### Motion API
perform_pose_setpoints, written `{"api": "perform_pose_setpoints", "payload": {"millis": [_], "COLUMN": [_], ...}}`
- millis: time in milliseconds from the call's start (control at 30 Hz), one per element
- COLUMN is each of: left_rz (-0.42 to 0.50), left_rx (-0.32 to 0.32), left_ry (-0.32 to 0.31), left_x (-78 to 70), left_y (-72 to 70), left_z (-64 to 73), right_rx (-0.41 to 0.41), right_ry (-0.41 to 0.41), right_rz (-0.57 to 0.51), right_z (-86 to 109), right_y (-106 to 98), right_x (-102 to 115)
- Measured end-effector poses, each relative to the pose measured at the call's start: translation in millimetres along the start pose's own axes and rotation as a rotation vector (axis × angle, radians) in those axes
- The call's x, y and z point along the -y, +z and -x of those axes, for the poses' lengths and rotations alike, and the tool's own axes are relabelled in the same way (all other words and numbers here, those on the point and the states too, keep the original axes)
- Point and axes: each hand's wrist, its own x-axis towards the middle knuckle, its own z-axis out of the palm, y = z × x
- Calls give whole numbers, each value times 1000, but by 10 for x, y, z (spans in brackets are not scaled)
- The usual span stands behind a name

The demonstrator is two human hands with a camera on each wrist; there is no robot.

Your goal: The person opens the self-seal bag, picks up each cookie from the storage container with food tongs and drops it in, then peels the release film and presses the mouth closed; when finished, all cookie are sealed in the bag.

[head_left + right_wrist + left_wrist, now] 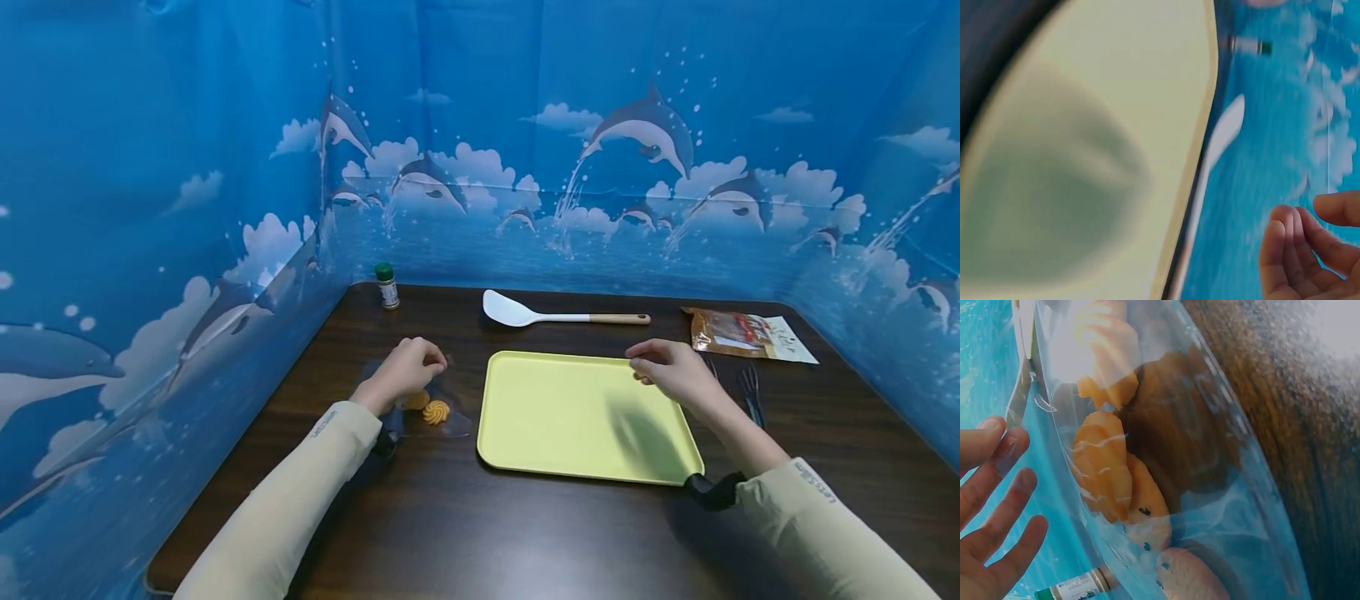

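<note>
My left hand (405,371) hovers over a clear plastic plate (456,427) at the left, its fingers loosely bent and nothing in them. On that plate lie swirl-shaped orange-yellow cookies (436,412), partly covered by the hand. The left wrist view shows several of them, plus paler pieces with dark specks (1191,575). My right hand (675,371) is raised above the right side of a pale yellow tray (570,417), casting a shadow on it. In the right wrist view, a gap separates its thumb from the bent fingers (1285,244), which hold nothing.
Behind the tray lies a white spatula (517,312) with a wooden handle end. A green-capped seasoning bottle (387,287) stands at the back left. Black forks (752,396) and a brown-and-white food packet (750,335) lie at the right. A blue dolphin curtain (480,125) borders the table.
</note>
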Motion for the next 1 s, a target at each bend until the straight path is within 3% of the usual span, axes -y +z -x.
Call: {"api": "perform_pose_setpoints", "payload": {"millis": [167,333,567,667,800,867,1000], "left_rz": [-3,39,72,66,67,73,82], "left_rx": [-23,-29,-75,-89,-110,-126,-170], "left_ry": [-5,22,70,86,103,107,120], "left_x": [3,16,-12,-52,-125,-163,-232], "left_y": [-30,-55,-84,-113,-183,-227,-309], "left_z": [10,50,93,117,143,165,213], "right_rx": [138,291,405,399,328,287,186], "right_ry": [-65,-127,-77,-46,-25,-25,-45], "right_rz": [-144,-167,-141,-31,109,102,-11], "right_z": [-100,-180,-325,-363,-377,-379,-378], "right_y": [544,1097,1643,1765,1820,1816,1754], "right_x": [260,621,1021,1084,1108,1100,1035]}}
